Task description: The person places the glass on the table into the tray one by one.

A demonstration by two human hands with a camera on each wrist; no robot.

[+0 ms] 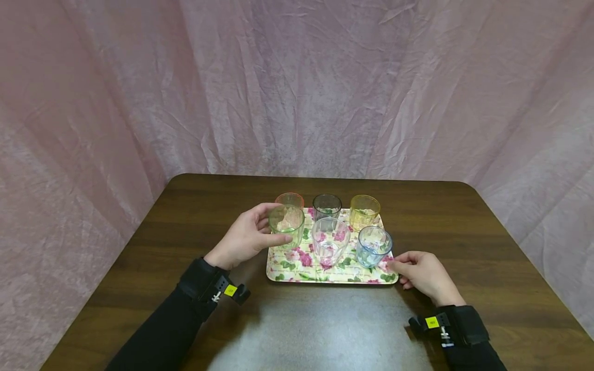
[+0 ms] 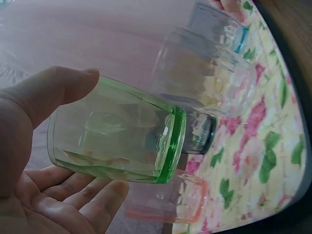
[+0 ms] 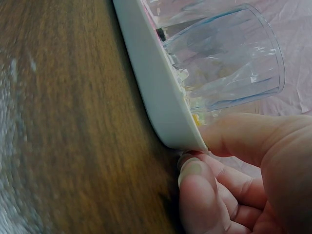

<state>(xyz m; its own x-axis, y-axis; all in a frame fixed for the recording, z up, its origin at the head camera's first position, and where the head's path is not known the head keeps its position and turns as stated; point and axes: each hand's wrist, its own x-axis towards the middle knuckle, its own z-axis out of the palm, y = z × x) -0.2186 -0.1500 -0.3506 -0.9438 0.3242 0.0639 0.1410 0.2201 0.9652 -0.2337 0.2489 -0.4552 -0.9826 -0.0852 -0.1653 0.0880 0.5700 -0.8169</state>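
Note:
A green-tinted glass [image 1: 286, 226] is held between the thumb and fingers of my left hand [image 1: 246, 234]. In the left wrist view its green base [image 2: 173, 146] is raised off the floral tray [image 1: 287, 268]. My right hand [image 1: 424, 273] pinches the tray's near right corner, thumb [image 3: 234, 139] on top of the rim and fingers below. Closest to that hand on the tray is a blue-tinted glass [image 1: 373, 250]. A clear glass [image 1: 330, 245] stands left of it. Along the back are a red-rimmed glass [image 1: 291, 198], partly hidden by the green one, a dark grey glass [image 1: 327, 206] and a yellow glass [image 1: 364, 214].
The tray lies on a brown wooden table [image 1: 209, 206], near its middle. Behind the table hangs a pink curtain [image 1: 297, 103]. The glasses stand close together, with small gaps between them.

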